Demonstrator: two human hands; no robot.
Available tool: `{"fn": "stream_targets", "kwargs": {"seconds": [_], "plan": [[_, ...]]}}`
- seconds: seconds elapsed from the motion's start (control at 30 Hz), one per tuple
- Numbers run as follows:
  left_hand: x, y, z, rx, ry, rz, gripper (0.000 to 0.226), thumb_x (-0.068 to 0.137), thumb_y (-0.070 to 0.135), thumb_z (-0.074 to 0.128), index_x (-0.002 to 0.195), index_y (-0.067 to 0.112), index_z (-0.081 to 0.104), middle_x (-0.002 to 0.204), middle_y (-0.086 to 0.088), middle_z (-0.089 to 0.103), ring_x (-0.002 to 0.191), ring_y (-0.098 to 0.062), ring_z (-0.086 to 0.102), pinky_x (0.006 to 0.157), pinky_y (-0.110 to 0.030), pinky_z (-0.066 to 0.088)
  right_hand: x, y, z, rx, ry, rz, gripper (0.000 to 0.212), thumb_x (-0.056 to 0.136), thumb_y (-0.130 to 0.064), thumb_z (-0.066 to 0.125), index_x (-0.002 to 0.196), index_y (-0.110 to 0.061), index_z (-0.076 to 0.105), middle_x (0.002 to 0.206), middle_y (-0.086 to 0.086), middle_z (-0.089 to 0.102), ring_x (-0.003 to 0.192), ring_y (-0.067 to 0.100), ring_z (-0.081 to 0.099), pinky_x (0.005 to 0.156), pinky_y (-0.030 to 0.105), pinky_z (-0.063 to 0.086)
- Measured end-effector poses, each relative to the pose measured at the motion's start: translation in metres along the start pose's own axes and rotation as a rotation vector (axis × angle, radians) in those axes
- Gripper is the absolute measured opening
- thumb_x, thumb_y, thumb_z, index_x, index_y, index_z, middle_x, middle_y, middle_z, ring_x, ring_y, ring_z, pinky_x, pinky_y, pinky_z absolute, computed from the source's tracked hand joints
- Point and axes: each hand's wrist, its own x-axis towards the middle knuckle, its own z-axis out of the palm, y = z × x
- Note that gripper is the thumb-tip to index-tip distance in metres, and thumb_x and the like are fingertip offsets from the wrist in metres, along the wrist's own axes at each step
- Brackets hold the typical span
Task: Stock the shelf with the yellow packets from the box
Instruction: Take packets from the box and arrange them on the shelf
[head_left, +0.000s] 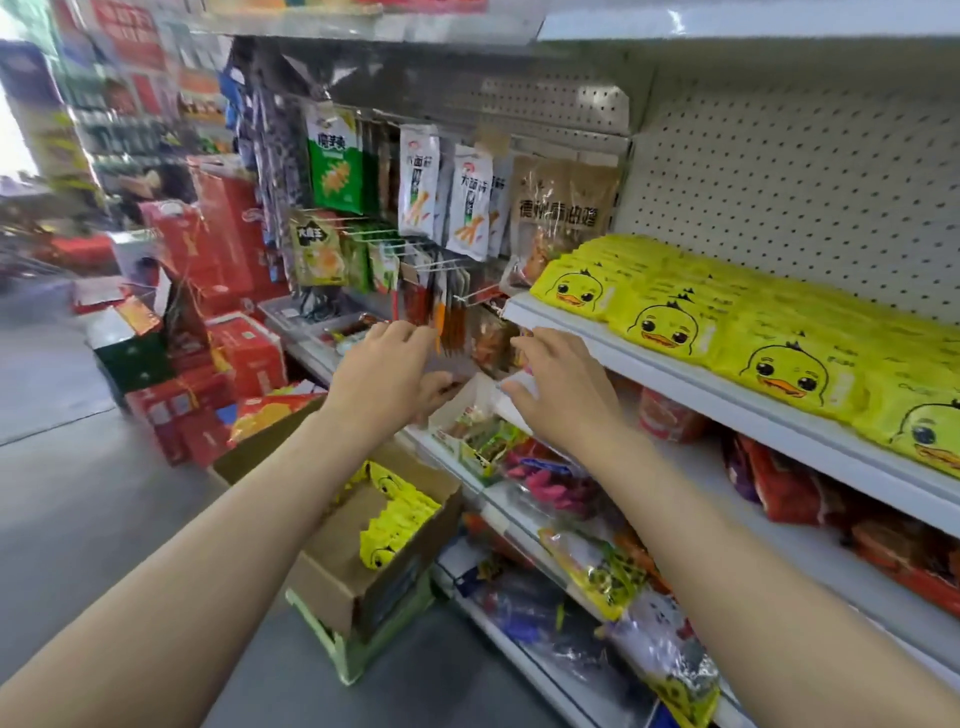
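Yellow packets with a duck face (769, 332) lie in a long row on the white shelf (675, 384) at the right. More of these yellow packets (395, 519) stand in an open cardboard box (337, 577) on a pale green stool (358, 654) below my arms. My left hand (387, 374) and my right hand (561, 387) are both stretched out in front of the shelf's left end, fingers relaxed, holding nothing I can see. Both hover by small hanging snack packs (488, 343).
Snack bags hang on pegs (415, 182) at the shelf's left end. Lower shelves (571, 545) hold mixed coloured packets. Red cartons (223, 338) are stacked on the grey floor at the left. A pegboard back panel (805, 182) rises behind the yellow row.
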Motion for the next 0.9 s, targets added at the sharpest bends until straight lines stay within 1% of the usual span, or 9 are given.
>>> {"fn": "stream_targets", "kwargs": {"seconds": [0.07,0.13,0.37,0.47,0.57,0.7,0.83,0.9], "plan": [[0.004,-0.025,0.009,0.018,-0.01,-0.03,0.051,0.089,0.047,0.061,0.128,0.016,0.052,0.122,-0.008,0.057,0.117,-0.031,0.05,0.089,-0.042,0.048,0.02,-0.01,0.018,0.004,-0.023,-0.017,0.053,0.097,-0.043,0.05,0.144,-0.02,0.042,0.152,0.004,0.037,0.141,0.023,0.028,0.114,0.036,0.025],[0.01,-0.048,0.019,0.022,-0.022,-0.057,0.052,0.089,0.049,0.06,0.129,0.016,0.052,0.124,-0.007,0.057,0.119,-0.031,0.049,0.091,-0.042,0.046,0.043,-0.019,0.04,0.024,-0.044,-0.023,0.054,0.097,-0.045,0.05,0.145,-0.021,0.042,0.153,0.004,0.036,0.143,0.023,0.026,0.116,0.037,0.023],[0.063,-0.132,0.078,0.084,-0.089,-0.101,0.053,0.091,0.05,0.055,0.134,0.02,0.047,0.129,-0.004,0.053,0.122,-0.028,0.046,0.092,-0.042,0.045,0.139,-0.041,0.129,0.094,-0.1,-0.073,0.055,0.099,-0.043,0.05,0.147,-0.018,0.04,0.152,0.005,0.037,0.143,0.023,0.026,0.116,0.036,0.024],[0.091,-0.163,0.108,0.063,-0.157,-0.13,0.051,0.091,0.052,0.055,0.13,0.019,0.05,0.129,-0.003,0.053,0.121,-0.027,0.046,0.092,-0.041,0.047,0.182,-0.047,0.17,0.142,-0.192,-0.072,0.057,0.099,-0.044,0.05,0.148,-0.019,0.037,0.154,0.005,0.034,0.144,0.024,0.024,0.117,0.038,0.024],[0.109,-0.191,0.145,0.041,-0.217,-0.124,0.052,0.091,0.049,0.056,0.133,0.02,0.05,0.132,-0.003,0.053,0.122,-0.029,0.047,0.094,-0.042,0.047,0.217,-0.05,0.208,0.156,-0.279,-0.066,0.059,0.098,-0.048,0.051,0.148,-0.021,0.037,0.154,0.003,0.034,0.143,0.023,0.024,0.115,0.039,0.029],[0.121,-0.22,0.197,-0.014,-0.33,-0.14,0.05,0.091,0.046,0.056,0.132,0.019,0.051,0.131,-0.005,0.055,0.121,-0.03,0.048,0.092,-0.044,0.047,0.24,-0.05,0.254,0.17,-0.391,-0.03,0.058,0.097,-0.048,0.052,0.147,-0.021,0.038,0.153,0.002,0.035,0.142,0.024,0.026,0.112,0.038,0.03],[0.129,-0.243,0.249,-0.041,-0.432,-0.103,0.05,0.092,0.047,0.054,0.133,0.019,0.048,0.129,-0.006,0.054,0.122,-0.03,0.047,0.09,-0.044,0.049,0.245,-0.048,0.306,0.151,-0.491,0.028,0.061,0.097,-0.049,0.052,0.148,-0.02,0.037,0.152,0.002,0.036,0.141,0.024,0.029,0.113,0.038,0.028],[0.13,-0.253,0.279,-0.06,-0.475,-0.067,0.049,0.093,0.045,0.054,0.133,0.018,0.048,0.128,-0.007,0.054,0.121,-0.03,0.047,0.089,-0.045,0.049,0.241,-0.046,0.337,0.15,-0.537,0.08,0.062,0.096,-0.05,0.053,0.147,-0.019,0.038,0.151,0.002,0.038,0.14,0.025,0.031,0.113,0.04,0.031]]}}
